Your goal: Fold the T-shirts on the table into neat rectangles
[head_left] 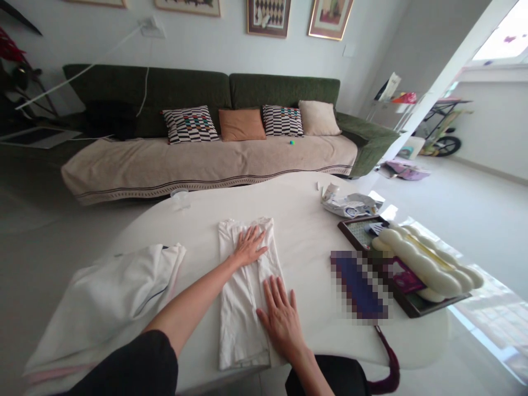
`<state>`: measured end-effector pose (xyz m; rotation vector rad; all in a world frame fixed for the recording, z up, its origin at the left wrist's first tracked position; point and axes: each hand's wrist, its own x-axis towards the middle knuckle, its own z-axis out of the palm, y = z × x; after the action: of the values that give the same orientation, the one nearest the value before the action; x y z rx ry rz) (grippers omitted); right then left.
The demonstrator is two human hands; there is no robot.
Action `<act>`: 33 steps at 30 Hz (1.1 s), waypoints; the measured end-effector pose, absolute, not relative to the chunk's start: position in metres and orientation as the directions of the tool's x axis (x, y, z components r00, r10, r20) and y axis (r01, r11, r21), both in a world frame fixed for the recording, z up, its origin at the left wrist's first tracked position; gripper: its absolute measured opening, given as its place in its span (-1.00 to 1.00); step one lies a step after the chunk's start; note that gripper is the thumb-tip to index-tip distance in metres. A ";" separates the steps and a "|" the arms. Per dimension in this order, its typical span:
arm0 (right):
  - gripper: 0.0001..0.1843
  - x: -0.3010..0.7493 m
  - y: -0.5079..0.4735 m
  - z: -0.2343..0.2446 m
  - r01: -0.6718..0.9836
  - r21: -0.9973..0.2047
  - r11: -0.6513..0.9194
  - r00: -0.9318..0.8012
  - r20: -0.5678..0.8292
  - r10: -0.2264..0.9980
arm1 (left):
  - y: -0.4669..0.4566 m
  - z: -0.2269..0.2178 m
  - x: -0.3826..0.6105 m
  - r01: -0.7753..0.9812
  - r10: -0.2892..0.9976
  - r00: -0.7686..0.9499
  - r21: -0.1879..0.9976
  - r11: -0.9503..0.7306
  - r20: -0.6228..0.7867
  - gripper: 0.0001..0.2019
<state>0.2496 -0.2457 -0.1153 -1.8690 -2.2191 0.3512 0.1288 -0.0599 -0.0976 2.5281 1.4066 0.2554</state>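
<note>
The cloth [238, 313] is pressed on the table [305, 220] by the wide-spread left hand [249, 246] and right hand [282, 318], probably to lie smooth.

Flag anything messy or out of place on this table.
Crumpled wrappers lie loose at the far right of the table, and a bunched white cloth sags over its left edge. The folded white garment under the left hand and right hand lies neat and flat.

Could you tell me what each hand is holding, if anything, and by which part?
Nothing is gripped: the left hand lies flat on the upper half of the folded white garment, the right hand lower down.
</note>
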 end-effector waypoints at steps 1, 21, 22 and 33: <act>-0.38 0.251 -0.248 -0.112 0.926 -0.335 0.172 -0.180 0.006 0.984 | -0.074 -0.089 0.124 0.785 0.837 0.542 0.310 -0.536 0.075 -0.41; -0.53 0.254 -0.268 -0.101 0.868 -0.421 0.265 -0.275 0.038 0.961 | -0.278 -0.072 0.021 0.583 0.726 0.686 0.630 -0.513 -0.043 -0.86; -0.53 0.254 -0.268 -0.099 0.870 -0.421 0.257 -0.268 0.033 0.963 | -0.278 -0.071 0.019 0.575 0.715 0.697 0.632 -0.519 -0.047 -0.85; -0.48 0.238 -0.278 -0.099 0.906 -0.373 0.201 -0.213 0.009 0.977 | -0.300 -0.052 -0.006 0.578 0.618 0.786 0.394 -0.714 -0.033 -0.81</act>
<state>0.2376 -0.2779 -0.0995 -1.7946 -2.2326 0.4233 -0.0061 -0.2999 -0.0522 2.5902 0.9066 0.1411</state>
